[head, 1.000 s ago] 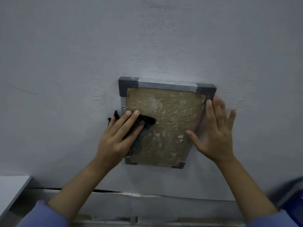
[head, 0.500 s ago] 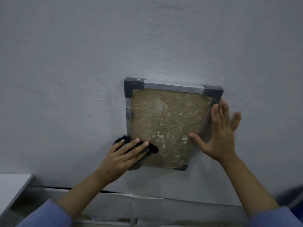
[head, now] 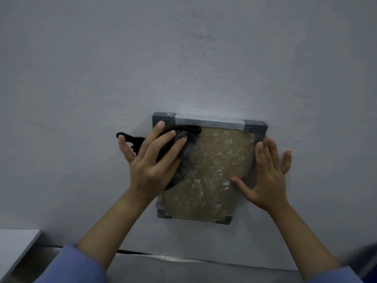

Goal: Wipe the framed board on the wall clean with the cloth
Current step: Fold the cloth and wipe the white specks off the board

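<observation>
Left hand (head: 152, 166) moved from board's (head: 216, 170) 7 o'clock corner up to 11 o'clock — fingers flat, pressing cloth (head: 185, 148). Right hand (head: 265, 178) still spread flat at 3 o'clock edge.

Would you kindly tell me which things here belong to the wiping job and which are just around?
In the job:
framed board
dark cloth
left hand, pressing the cloth
right hand, steadying the frame

Just around:
white surface, lower left

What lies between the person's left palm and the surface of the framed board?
The dark cloth: in the head view, the left hand presses it flat against the framed board near its upper left corner.
</observation>
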A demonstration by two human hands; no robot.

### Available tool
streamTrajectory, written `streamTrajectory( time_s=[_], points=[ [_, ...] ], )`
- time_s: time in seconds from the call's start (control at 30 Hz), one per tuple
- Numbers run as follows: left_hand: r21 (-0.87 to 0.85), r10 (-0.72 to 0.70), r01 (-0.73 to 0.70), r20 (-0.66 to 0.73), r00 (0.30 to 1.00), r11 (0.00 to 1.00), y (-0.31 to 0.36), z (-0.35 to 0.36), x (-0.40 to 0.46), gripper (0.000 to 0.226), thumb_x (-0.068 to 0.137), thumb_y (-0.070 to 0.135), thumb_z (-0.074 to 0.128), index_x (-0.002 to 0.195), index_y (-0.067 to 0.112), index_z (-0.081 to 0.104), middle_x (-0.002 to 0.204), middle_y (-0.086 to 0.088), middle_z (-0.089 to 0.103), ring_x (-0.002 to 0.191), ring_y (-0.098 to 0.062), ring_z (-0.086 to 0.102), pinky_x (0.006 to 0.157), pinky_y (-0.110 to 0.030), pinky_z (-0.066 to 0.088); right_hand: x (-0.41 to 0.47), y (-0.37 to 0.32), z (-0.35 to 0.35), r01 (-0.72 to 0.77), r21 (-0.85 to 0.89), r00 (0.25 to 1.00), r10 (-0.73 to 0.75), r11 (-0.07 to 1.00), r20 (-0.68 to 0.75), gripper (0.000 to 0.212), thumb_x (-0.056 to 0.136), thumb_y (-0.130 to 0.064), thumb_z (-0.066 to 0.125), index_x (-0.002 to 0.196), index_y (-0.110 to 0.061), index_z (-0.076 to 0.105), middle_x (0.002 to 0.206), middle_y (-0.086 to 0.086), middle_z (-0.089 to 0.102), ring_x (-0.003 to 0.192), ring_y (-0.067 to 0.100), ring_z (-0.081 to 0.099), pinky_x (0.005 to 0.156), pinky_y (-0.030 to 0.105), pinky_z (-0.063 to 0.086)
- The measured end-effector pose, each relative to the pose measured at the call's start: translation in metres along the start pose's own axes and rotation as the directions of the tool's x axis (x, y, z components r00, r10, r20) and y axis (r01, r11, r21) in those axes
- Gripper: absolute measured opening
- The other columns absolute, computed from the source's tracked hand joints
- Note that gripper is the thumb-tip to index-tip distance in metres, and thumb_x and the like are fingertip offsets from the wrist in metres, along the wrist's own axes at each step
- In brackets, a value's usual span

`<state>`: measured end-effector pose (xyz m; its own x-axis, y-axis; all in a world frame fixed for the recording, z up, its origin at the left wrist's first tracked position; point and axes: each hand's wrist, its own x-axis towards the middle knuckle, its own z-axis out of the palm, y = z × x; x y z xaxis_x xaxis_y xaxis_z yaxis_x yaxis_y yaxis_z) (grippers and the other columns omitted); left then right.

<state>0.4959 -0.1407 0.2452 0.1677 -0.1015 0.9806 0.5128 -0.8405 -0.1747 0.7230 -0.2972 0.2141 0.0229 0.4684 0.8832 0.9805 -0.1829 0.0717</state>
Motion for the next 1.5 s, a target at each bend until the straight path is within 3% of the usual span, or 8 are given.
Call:
streamTrajectory(
  time_s=[0.2,0.43,0.67,0.83,0.93,1.1,1.37,1.5],
  points=[
    [-0.107,-0.063,0.073,0.093,0.994,0.992,0.013,0.014,-0.018,0.05,0.096,0.038,0.051,0.14,0.016,0.041,0.153,0.001,0.029,0.144,-0.02,0.022,0.114,-0.049,0.02,0.001,0.001,0.002,0.002,0.007,0.999,-0.002,1.0,-0.033,0.091,0.085,-0.066,0.043,0.151,-0.02,0.0,0.16,-0.006,-0.005,0.146,0.014,-0.001,0.115,0.045,-0.009],
    [-0.072,-0.053,0.052,-0.016,0.998,0.996,0.023,0.025,-0.02,0.036,0.096,0.02,0.055,0.132,0.016,0.052,0.134,-0.003,0.053,0.134,-0.019,0.041,0.112,-0.045,0.026,0.0,0.0,0.008,-0.005,0.007,0.998,0.006,1.0,-0.063,0.092,0.084,-0.064,0.045,0.151,-0.02,0.0,0.16,-0.005,-0.004,0.146,0.015,0.0,0.115,0.045,-0.009],
    [-0.104,0.348,-0.335,0.156,0.924,0.936,0.008,0.004,-0.048,0.032,0.097,0.008,0.052,0.126,0.019,0.061,0.134,0.004,0.055,0.127,-0.019,0.051,0.111,-0.029,0.029,0.001,-0.003,0.005,-0.016,0.014,0.998,0.017,1.0,-0.061,0.1,0.078,-0.058,0.055,0.151,-0.021,-0.001,0.16,-0.007,-0.005,0.146,0.014,0.0,0.115,0.046,-0.008],
    [-0.198,0.221,-0.187,0.167,0.961,0.962,0.017,-0.01,-0.037,0.033,0.099,0.007,0.047,0.127,0.018,0.059,0.133,0.001,0.056,0.126,-0.022,0.052,0.102,-0.041,0.042,0.0,-0.003,0.001,-0.026,0.017,0.999,0.026,1.0,-0.03,0.097,0.08,-0.059,0.052,0.151,-0.022,-0.002,0.16,-0.007,-0.006,0.146,0.014,-0.001,0.115,0.047,-0.007],
    [-0.218,0.149,-0.134,0.055,0.987,0.967,0.023,-0.005,-0.01,0.033,0.098,0.005,0.051,0.129,0.016,0.056,0.135,-0.001,0.054,0.127,-0.024,0.052,0.104,-0.047,0.04,0.001,-0.004,0.0,-0.029,0.018,0.999,0.029,0.999,-0.016,0.093,0.083,-0.061,0.048,0.151,-0.021,-0.002,0.16,-0.007,-0.006,0.146,0.015,-0.001,0.115,0.047,-0.007],
    [-0.128,0.147,-0.145,0.005,0.989,0.981,0.039,0.022,0.011,0.032,0.097,0.009,0.054,0.127,0.019,0.06,0.134,0.002,0.055,0.128,-0.021,0.05,0.113,-0.046,0.017,0.001,-0.004,-0.004,-0.031,0.008,1.0,0.031,0.999,0.005,0.098,0.08,-0.057,0.054,0.151,-0.02,0.0,0.16,-0.007,-0.004,0.147,0.015,0.001,0.115,0.047,-0.007],
    [-0.109,0.235,-0.228,0.06,0.97,0.967,0.037,0.028,-0.006,0.038,0.096,0.03,0.057,0.133,0.02,0.054,0.139,0.004,0.049,0.129,-0.021,0.046,0.107,-0.043,0.029,0.002,-0.005,-0.012,-0.044,0.005,0.998,0.044,0.999,0.054,0.095,0.082,-0.056,0.053,0.151,-0.02,0.0,0.153,0.007,0.019,0.146,0.014,0.001,0.115,0.049,-0.001],
    [-0.2,0.292,-0.261,0.143,0.946,0.944,0.04,0.014,-0.024,0.031,0.091,0.011,0.061,0.12,0.017,0.065,0.13,0.003,0.057,0.125,-0.02,0.049,0.106,-0.041,0.032,0.001,-0.007,-0.013,-0.046,0.003,0.997,0.046,0.999,0.057,0.092,0.082,-0.054,0.053,0.151,-0.019,0.004,0.154,0.004,0.016,0.146,0.014,0.002,0.115,0.049,0.0]
  ],
)
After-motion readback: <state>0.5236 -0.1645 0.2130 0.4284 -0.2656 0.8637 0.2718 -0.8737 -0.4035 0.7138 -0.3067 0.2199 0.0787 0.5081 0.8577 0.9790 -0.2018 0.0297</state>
